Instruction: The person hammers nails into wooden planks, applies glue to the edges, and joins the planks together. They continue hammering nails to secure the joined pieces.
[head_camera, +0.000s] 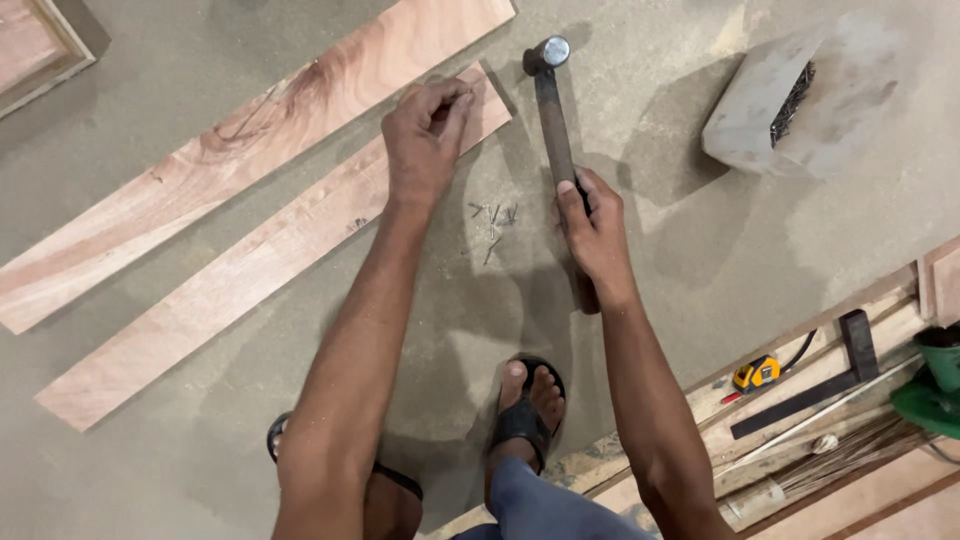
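While R hand (592, 222) grips hammer (556, 150), L hand (425, 135) pinches on board (270, 250).

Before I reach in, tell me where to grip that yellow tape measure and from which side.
Grip the yellow tape measure across its two flat faces, coming from above. It lies flat on the wooden boards, apart from the black square, so its top is open.

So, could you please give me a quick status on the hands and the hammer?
Left hand pinching at narrow plank end. Right hand gripping hammer, head raised. Loose nails on floor between hands.
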